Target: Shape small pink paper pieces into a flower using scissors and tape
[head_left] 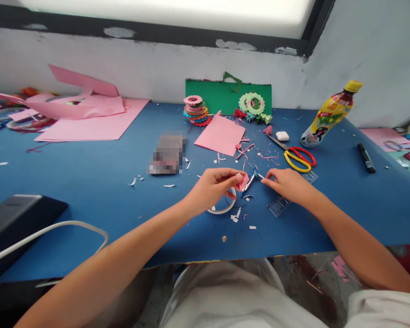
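Note:
My left hand [222, 184] is closed on a small folded piece of pink paper [242, 183], pinched between thumb and fingers. Under that hand lies a white roll of tape [222, 211], partly covered by the fingers. My right hand [285, 184] is closed too, its thumb and forefinger meeting on what looks like a thin white strip [261, 176]. Between the hands is a small blue and white item [249, 182] whose kind I cannot make out. A clear plastic ruler [279, 206] lies partly beneath the right hand.
Scissors [299, 158], a white earbud case [282, 136] and a leaning drink bottle [331, 116] stand to the right, with a black marker [366, 158] beyond. Pink paper [222, 134], stacked scalloped rings [195, 111] and a blurred phone [168, 154] lie ahead. Scraps litter the blue table [105, 182].

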Tool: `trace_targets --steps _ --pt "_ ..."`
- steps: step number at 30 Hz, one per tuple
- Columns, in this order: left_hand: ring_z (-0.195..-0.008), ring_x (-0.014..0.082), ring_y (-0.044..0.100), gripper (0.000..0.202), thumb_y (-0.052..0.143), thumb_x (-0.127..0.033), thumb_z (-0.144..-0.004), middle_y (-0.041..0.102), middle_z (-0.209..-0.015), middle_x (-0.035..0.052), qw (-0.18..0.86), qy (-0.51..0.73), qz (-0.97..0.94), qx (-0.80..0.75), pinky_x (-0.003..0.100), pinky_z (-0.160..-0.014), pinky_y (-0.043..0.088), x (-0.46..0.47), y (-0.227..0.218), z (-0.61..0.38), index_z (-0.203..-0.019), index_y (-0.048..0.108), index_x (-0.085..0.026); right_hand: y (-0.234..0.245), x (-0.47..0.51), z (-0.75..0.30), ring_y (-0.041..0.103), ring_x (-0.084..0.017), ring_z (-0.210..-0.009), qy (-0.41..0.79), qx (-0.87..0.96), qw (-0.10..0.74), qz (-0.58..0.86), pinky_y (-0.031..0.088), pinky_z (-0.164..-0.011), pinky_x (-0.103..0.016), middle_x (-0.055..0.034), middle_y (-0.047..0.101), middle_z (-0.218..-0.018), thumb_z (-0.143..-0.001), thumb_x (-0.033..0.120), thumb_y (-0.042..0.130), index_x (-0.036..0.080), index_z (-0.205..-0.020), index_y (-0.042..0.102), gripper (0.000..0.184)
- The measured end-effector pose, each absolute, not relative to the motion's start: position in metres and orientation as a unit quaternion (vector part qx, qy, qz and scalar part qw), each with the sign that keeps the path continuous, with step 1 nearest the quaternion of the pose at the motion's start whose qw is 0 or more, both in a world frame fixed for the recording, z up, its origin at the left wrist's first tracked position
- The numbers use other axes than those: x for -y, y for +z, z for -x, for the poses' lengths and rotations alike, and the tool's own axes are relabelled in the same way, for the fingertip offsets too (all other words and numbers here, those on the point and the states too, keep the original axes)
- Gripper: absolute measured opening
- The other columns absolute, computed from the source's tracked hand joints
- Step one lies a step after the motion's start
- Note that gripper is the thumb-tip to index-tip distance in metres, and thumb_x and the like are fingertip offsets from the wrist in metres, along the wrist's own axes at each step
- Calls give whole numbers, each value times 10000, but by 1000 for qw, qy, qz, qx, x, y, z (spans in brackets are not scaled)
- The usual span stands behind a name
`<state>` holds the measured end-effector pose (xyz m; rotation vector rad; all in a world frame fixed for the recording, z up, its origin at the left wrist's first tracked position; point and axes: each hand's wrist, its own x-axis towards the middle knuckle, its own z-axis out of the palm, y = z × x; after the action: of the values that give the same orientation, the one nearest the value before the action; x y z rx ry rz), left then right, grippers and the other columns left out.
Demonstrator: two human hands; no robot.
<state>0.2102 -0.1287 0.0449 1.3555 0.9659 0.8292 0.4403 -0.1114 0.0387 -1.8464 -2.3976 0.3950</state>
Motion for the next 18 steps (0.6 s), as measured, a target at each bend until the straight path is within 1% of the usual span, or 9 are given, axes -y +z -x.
trace_targets --steps 1,2,4,6,8,10,13,15,18 --pt "-686 125 590 285 618 -376 -777 641 -767 37 595 359 -587 -415 226 -562 547 129 45 -210 -935 688 -149 38 113 -438 564 -166 -635 139 778 89 606 327 -552 -259 -27 620 -643 -846 479 472 198 -933 619 329" --pt "-682 123 587 284 618 -370 -779 640 -761 36 593 360 -590 -412 224 -565 544 129 44 -210 -938 690 -146 38 114 -434 567 -163 -631 176 773 135 595 347 -554 -258 -18 613 -635 -839 486 486 198 -980 603 341" --pt "-669 121 584 284 619 -360 -781 639 -755 36 588 360 -601 -403 224 -566 540 130 44 -211 -944 693 -139 37 120 -424 581 -149 -638 321 751 220 533 402 -560 -252 -7 624 -665 -827 498 507 208 -995 583 343" --pt "-651 119 576 287 615 -351 -786 637 -753 34 577 361 -619 -393 227 -566 535 132 44 -211 -960 694 -138 34 126 -413 606 -144 -688 486 687 287 458 465 -579 -253 -19 660 -755 -791 480 571 207 -1000 561 344" --pt "-627 111 563 285 605 -341 -794 631 -750 29 552 367 -638 -391 222 -563 524 134 44 -212 -979 694 -142 32 131 -404 617 -131 -711 572 624 344 407 508 -624 -267 -32 675 -828 -754 431 636 199 -1012 546 358" --pt "-605 101 550 277 593 -331 -806 626 -758 28 517 379 -657 -397 209 -558 505 137 45 -212 -985 695 -146 31 135 -399 617 -113 -680 608 588 374 380 525 -639 -269 -30 679 -838 -728 383 677 194 -1015 545 368" --pt "-589 96 541 269 581 -331 -818 628 -782 39 474 388 -681 -401 201 -547 485 141 46 -213 -973 700 -148 31 138 -396 624 -112 -678 612 576 394 372 531 -632 -260 -18 673 -818 -685 319 726 198 -1010 547 390" --pt "-635 113 562 281 572 -347 -823 637 -817 53 478 389 -679 -400 209 -563 502 144 47 -214 -984 698 -155 32 139 -396 629 -118 -693 597 579 408 376 533 -635 -260 -13 668 -808 -685 305 729 200 -986 549 367" --pt "-711 143 592 315 560 -390 -826 652 -831 57 521 386 -648 -400 230 -581 538 146 49 -215 -1005 692 -167 32 140 -397 624 -117 -695 572 592 421 380 538 -630 -264 -12 656 -818 -727 322 689 200 -947 553 286"
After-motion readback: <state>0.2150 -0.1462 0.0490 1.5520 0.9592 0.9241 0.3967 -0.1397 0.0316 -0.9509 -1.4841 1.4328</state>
